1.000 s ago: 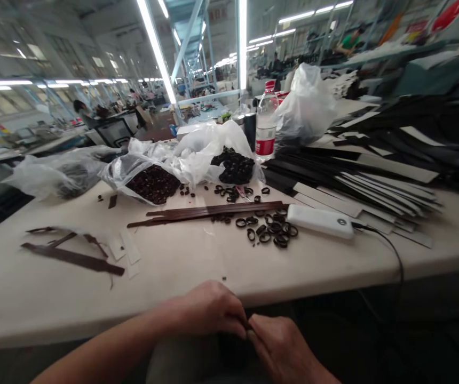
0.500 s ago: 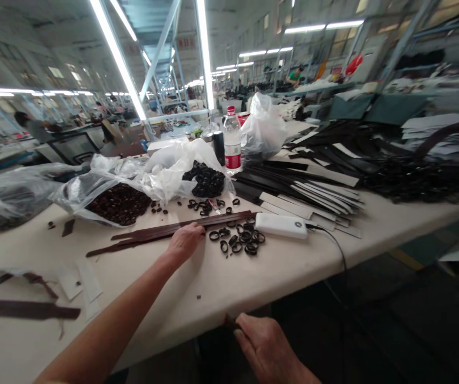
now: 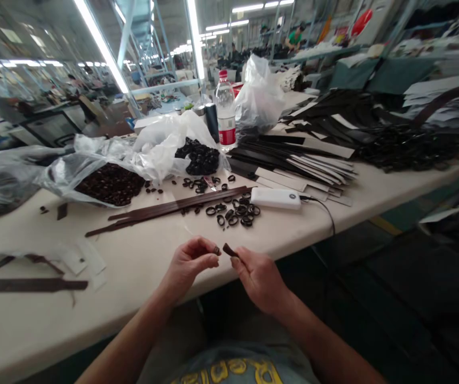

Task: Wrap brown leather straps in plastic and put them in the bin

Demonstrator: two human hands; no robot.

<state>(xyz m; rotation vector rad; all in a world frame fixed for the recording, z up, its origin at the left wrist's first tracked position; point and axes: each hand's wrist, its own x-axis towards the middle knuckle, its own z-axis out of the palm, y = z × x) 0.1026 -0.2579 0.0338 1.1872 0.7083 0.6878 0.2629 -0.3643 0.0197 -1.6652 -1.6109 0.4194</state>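
Observation:
My left hand (image 3: pixel 185 266) pinches a small dark brown piece (image 3: pixel 216 250) between thumb and fingertips. Facing it, my right hand (image 3: pixel 259 277) is closed on a dark brown strap (image 3: pixel 229 250) whose flat end sticks out toward the left fingers. A narrow gap separates the piece from the strap end, just above the table's front edge. The rest of the strap is hidden by the right hand. Beyond the hands lie long brown strips (image 3: pixel 165 208) and a heap of black rings (image 3: pixel 237 212), with a few small dark pieces (image 3: pixel 191 211) between them.
Plastic bags of brown pieces (image 3: pixel 111 184) and black pieces (image 3: pixel 197 157) stand behind on the table (image 3: pixel 141 256). A bottle (image 3: pixel 225 114), a white power bank (image 3: pixel 275 198) with a cable, and black and white strips (image 3: pixel 293 160) lie to the right. Brown scraps (image 3: pixel 29 286) are at left.
My left hand has come back from beside the brown strips, now holding the small dark piece. My right hand has risen with the strap, and the two hands have met. The view has shifted too.

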